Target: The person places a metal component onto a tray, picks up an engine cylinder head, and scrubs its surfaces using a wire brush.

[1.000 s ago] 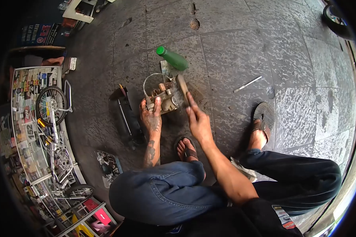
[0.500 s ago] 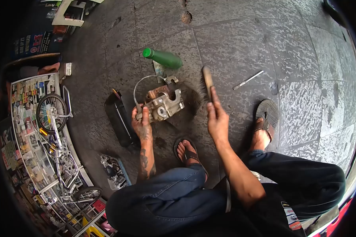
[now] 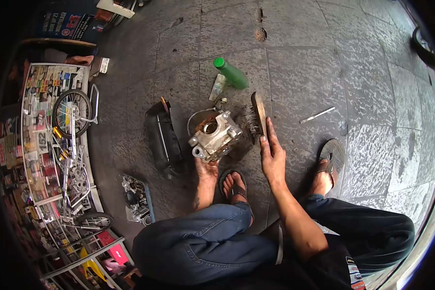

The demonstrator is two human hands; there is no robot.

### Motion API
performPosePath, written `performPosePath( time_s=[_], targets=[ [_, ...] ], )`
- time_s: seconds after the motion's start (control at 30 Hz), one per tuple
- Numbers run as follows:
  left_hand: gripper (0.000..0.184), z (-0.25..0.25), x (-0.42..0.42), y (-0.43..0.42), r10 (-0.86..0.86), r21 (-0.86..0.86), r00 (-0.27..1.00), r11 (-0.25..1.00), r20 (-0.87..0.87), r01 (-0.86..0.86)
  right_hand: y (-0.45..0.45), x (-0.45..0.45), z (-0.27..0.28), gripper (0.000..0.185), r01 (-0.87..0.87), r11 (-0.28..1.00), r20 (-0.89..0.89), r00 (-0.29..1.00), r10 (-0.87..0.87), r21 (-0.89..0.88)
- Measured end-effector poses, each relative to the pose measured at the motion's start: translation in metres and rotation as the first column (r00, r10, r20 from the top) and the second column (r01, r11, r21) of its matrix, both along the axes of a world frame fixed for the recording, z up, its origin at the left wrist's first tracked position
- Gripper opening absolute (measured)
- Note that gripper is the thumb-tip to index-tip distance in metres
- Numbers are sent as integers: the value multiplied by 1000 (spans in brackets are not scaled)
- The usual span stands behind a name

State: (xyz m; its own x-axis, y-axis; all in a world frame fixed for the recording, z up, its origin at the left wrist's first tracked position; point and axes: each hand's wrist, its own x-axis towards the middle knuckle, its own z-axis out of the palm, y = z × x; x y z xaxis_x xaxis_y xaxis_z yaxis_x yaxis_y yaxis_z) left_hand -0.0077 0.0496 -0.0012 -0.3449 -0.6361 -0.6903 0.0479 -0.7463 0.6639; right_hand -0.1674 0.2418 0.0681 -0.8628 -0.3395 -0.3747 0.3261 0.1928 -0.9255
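Note:
My left hand (image 3: 207,170) is closed on a greyish metal brake caliper (image 3: 218,139), holding it up from below. Its round bore faces up, rust shows on the far side, and a thin cable (image 3: 192,117) curves from it. The fingers beneath the caliper are partly hidden. In my right hand (image 3: 274,157) is a wire brush (image 3: 259,113) with a wooden back, gripped by its near end. The bristles point left toward the caliper, with a small gap between them.
A green bottle (image 3: 233,75) lies beyond the caliper. To the left are a black case (image 3: 163,137) and a tray of metal parts (image 3: 147,200). A thin metal rod (image 3: 317,115) rests on the floor at right. A glass display case (image 3: 38,159) with a miniature bike stands far left.
My left hand has turned the caliper so its bore shows, and its wrist has rolled under it. The brush has tilted, bristles now clear to the left. The whole view has shifted.

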Motion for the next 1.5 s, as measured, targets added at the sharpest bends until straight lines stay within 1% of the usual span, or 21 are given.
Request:
performPosePath(
  time_s=[0.07, 0.17, 0.33, 0.4, 0.47, 0.53, 0.57, 0.6, 0.67, 0.7, 0.73, 0.87, 0.9, 0.93, 1.0, 1.03, 1.07, 1.13, 1.27, 1.33, 1.5],
  targets=[
    [65, -13, -1, -1, -32, 60, 996, 998, -79, 36, -1, 1, -6, 49, 25, 1000, -179, 983, -26, -12],
    [64, -23, -1, 4, 103, 39, 993, 994, -56, -101, -1, 7, -6, 50, 20, 1000, -85, 996, -18, 24],
    [61, -20, 0, -1, 116, 57, 991, 992, -73, -112, -14, 11, 23, 49, -99, 994, -226, 968, 105, 37],
    [59, -21, 3, -2, 121, 57, 990, 992, -76, -117, -18, 4, 34, 48, -260, 965, -269, 927, 261, 39],
    [58, -23, 4, -2, 124, 65, 989, 991, -77, -119, -18, -6, 10, 45, -259, 964, -242, 934, 265, 57],
    [57, -24, 6, -3, 127, 56, 989, 991, -78, -123, -8, -20, -19, 43, -509, 756, -63, 812, 581, 412],
    [57, -25, 4, -4, 122, 54, 990, 992, -77, -118, -5, -22, -17, 41, -361, 883, -173, 890, 423, 300],
    [56, -28, 4, -5, 123, 57, 989, 991, -84, -118, -8, -32, -20, 41, -349, 887, -189, 890, 415, 303],
    [55, -29, 9, -3, 116, 64, 992, 992, -55, -113, -14, -33, 22, 41, -215, 976, -72, 974, 217, 33],
    [54, -27, 8, -4, 110, 64, 993, 992, -39, -107, -21, -28, 19, 41, -240, 967, -259, 943, 211, -87],
    [54, -28, 7, -5, 106, 57, 994, 993, -33, -104, -26, -29, 34, 42, -341, 934, -135, 935, 327, -101],
    [51, -25, 8, -6, 107, 50, 994, 993, -31, -106, -28, -45, 0, 42, -396, 867, -249, 845, 473, 301],
    [51, -25, 9, -6, 106, 53, 994, 993, -29, -104, -21, -53, -4, 41, -428, 819, -177, 836, 520, 382],
    [50, -25, 11, -6, 97, 54, 995, 994, -19, -96, -14, -48, 3, 41, -421, 823, -161, 846, 508, 381],
    [49, -27, 8, -7, 94, 55, 995, 994, -23, -93, -11, -53, 22, 40, -234, 971, -274, 932, 236, 40],
    [49, -26, 10, -8, 83, 57, 996, 995, -11, -83, -17, -42, 18, 39, -228, 965, -314, 932, 179, -129],
    [48, -25, 10, -9, 76, 55, 997, 996, 4, -76, -17, -28, 15, 40, -317, 941, -214, 933, 289, -114],
    [47, -22, 5, -11, 67, 43, 998, 997, 2, -67, -8, -34, 4, 43, -502, 821, 73, 862, 502, 273],
    [45, -23, 9, -12, 66, 52, 998, 996, 4, -66, 16, -24, -19, 44, -309, 929, 45, 951, 306, 206],
    [44, -25, 7, -11, 61, 63, 998, 996, 19, -62, 14, -26, -22, 42, -163, 975, -91, 980, 177, 148],
    [38, -23, 17, -23, 4, 206, 999, 979, -54, 8, 13, -26, -13, 43, -177, 976, 10, 984, 177, 126]
  ],
)
